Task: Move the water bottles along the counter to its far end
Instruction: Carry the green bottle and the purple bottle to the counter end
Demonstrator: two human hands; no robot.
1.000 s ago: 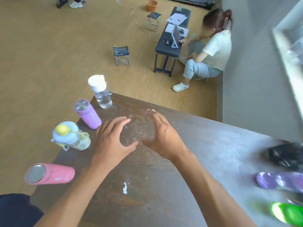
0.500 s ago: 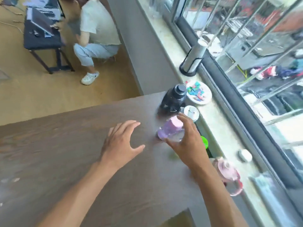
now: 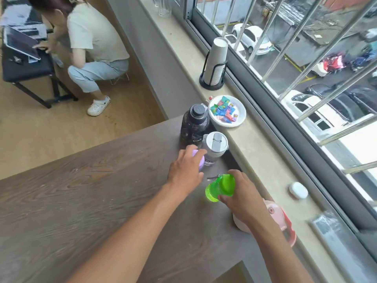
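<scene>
Several bottles stand at the window end of the dark wooden counter [image 3: 81, 190]. My left hand [image 3: 186, 170] is closed over the top of a purple bottle [image 3: 200, 160], which it mostly hides. My right hand [image 3: 241, 194] grips a bright green bottle [image 3: 219, 187] from the right side. Behind them stand a grey-lidded clear bottle [image 3: 215, 147] and a black bottle [image 3: 194, 123]. A pink bottle [image 3: 275, 219] sits under my right forearm, partly hidden.
A stone windowsill [image 3: 255, 152] runs along the counter's right edge, with a white plate of sweets [image 3: 227, 111], a stack of paper cups in a black holder [image 3: 216, 62] and a small white case [image 3: 298, 189]. A person [image 3: 91, 48] crouches by a black bench [image 3: 22, 66] on the floor beyond.
My view swung from the counter's far end to the window end. My right hand left the purple bottle and took the green one. My left hand came onto the purple bottle.
</scene>
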